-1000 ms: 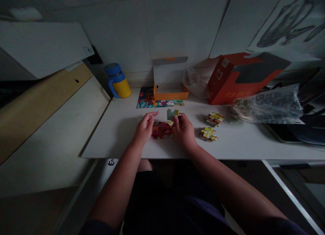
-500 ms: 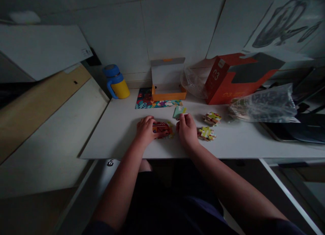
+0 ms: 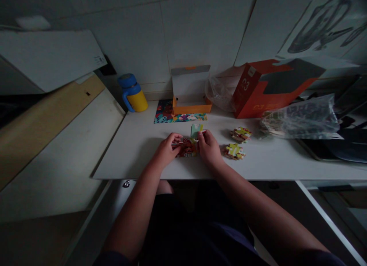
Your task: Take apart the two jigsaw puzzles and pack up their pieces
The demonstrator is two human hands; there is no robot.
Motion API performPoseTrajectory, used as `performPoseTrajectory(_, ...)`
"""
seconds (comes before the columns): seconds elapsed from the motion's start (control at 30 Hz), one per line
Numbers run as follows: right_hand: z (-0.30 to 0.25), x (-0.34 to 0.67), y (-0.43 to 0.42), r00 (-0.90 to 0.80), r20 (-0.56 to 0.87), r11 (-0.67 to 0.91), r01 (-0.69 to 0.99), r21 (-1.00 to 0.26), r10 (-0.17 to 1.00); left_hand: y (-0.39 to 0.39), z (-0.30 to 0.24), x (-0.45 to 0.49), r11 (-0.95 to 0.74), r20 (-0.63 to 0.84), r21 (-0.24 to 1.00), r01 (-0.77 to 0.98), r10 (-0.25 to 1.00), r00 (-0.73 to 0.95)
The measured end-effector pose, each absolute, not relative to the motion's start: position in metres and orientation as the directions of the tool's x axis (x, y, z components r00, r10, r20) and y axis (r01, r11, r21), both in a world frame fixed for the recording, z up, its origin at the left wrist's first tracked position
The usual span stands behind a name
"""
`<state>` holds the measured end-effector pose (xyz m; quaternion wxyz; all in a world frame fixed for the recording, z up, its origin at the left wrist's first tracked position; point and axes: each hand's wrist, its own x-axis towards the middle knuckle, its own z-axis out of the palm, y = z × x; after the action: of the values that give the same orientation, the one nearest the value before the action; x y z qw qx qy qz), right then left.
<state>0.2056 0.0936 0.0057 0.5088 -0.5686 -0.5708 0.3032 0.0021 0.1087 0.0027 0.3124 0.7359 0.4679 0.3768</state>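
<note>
My left hand [image 3: 168, 148] grips a red puzzle piece [image 3: 177, 143] between thumb and fingers, its edge tilted up. Below and beside it, joined red and yellow puzzle pieces [image 3: 187, 149] lie on the white table, partly covered by my fingers. My right hand [image 3: 210, 146] pinches a pale green puzzle piece [image 3: 196, 130] at the upper edge of those pieces. Whether that piece touches them I cannot tell. To the right of this hand sit two small stacks of puzzle pieces, one farther back [image 3: 241, 134] and one nearer [image 3: 234, 151].
Behind my hands, an open orange-edged box [image 3: 192, 109] stands on a colourful printed sheet [image 3: 162, 115]. A blue and yellow flask [image 3: 134, 95] is at the back left. On the right are a red box [image 3: 258, 93] and a clear plastic bag of pieces [image 3: 298, 118].
My left hand has gone from spread over the red pieces to holding one tilted up. The right hand has brought the pale green piece slightly left and nearer to me.
</note>
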Motion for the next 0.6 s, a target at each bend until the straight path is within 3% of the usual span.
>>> performPoseTrajectory(0.2,0.012,0.202,0.09,0.096,0.242,0.171,0.469,-0.867,0.965,0.118,-0.003,-0.006,-0.174,0.135,0.97,0.172,0.967,0.217)
performPoseTrajectory(0.43,0.014,0.201,0.088,0.068,0.244,0.185,0.47,-0.863,0.967,0.112,0.009,-0.009,-0.046,0.066,0.993,-0.113,0.982,0.179)
performPoseTrajectory(0.6,0.012,0.2,0.087,0.035,0.254,0.222,0.386,-0.895,0.966,0.11,0.012,-0.006,-0.041,0.052,0.995,-0.093,0.991,0.121)
